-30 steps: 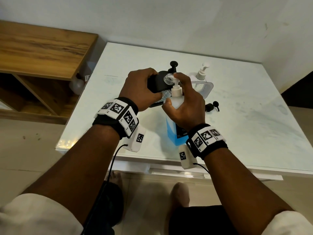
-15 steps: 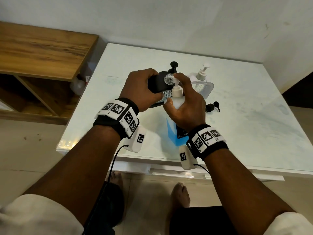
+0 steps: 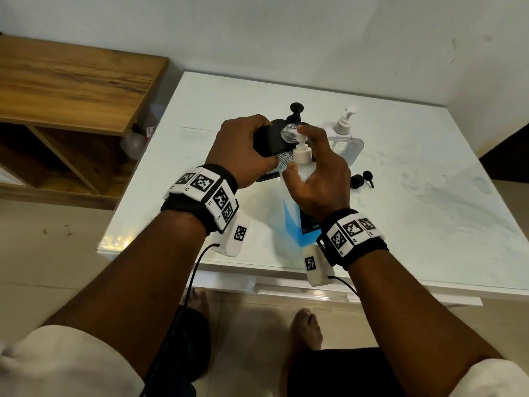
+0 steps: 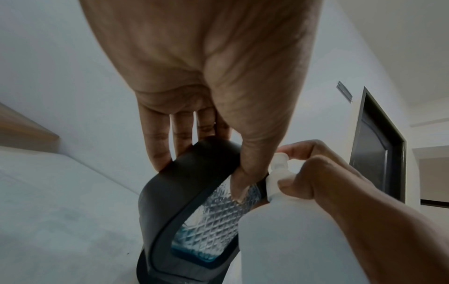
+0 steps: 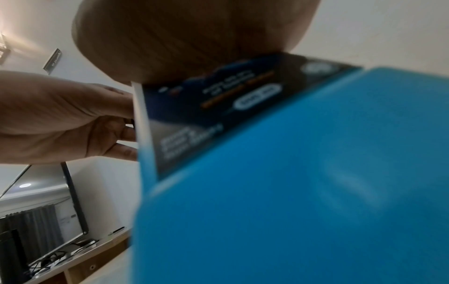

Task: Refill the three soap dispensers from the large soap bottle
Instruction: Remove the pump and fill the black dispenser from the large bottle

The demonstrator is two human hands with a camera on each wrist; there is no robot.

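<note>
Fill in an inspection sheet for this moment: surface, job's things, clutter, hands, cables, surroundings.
Surface: white table, smudged.
Job's things: black dispenser tilted, neck open, a little blue soap inside; large soap bottle upright; clear dispenser behind with its pump on; loose black pumps and.
Clutter: nothing seen.
Hands: left hand grips the black dispenser; right hand holds the bottle, finger on the pump.
Cables: black leads from the wrist cameras.
Surroundings: wooden shelf, wall, bare feet.
</note>
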